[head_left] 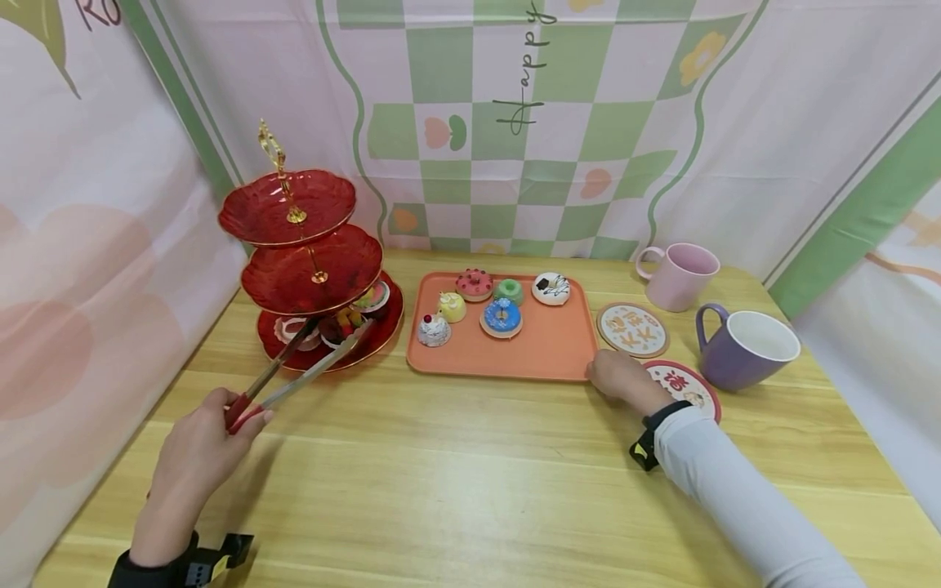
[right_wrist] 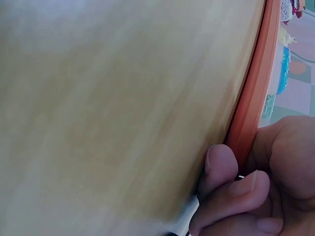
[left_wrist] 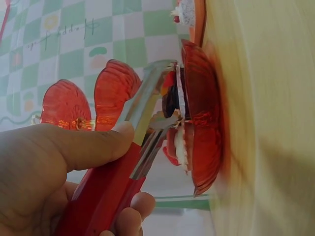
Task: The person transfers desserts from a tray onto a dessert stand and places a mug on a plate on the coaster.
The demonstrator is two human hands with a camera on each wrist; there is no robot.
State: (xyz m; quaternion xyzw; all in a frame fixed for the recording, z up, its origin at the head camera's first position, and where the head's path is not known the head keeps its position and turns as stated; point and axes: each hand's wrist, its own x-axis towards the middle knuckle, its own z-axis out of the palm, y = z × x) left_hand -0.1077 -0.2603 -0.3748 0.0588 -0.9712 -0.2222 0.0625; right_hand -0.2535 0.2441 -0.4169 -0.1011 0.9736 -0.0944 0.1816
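Note:
My left hand [head_left: 198, 445] holds red-handled metal tongs [head_left: 316, 367], thumb along one handle and fingers under the other. The tong tips reach over the bottom plate [head_left: 395, 314] of a red three-tier cake stand [head_left: 283, 282], one on each side of a fruit-topped tart [head_left: 350, 318]. In the left wrist view the tips overlap the tart [left_wrist: 170, 93], which sits at the plate. At the right front corner of an orange tray [head_left: 507, 359], my right hand [head_left: 621, 377] grips the rim between thumb and curled fingers.
On the tray lie a blue donut [head_left: 501, 318], a pink donut [head_left: 474, 283] and several other small cakes. To its right are two round coasters [head_left: 632, 328], a pink mug [head_left: 680, 282] and a purple mug [head_left: 738, 355]. A patterned cloth [head_left: 507, 180] hangs behind.

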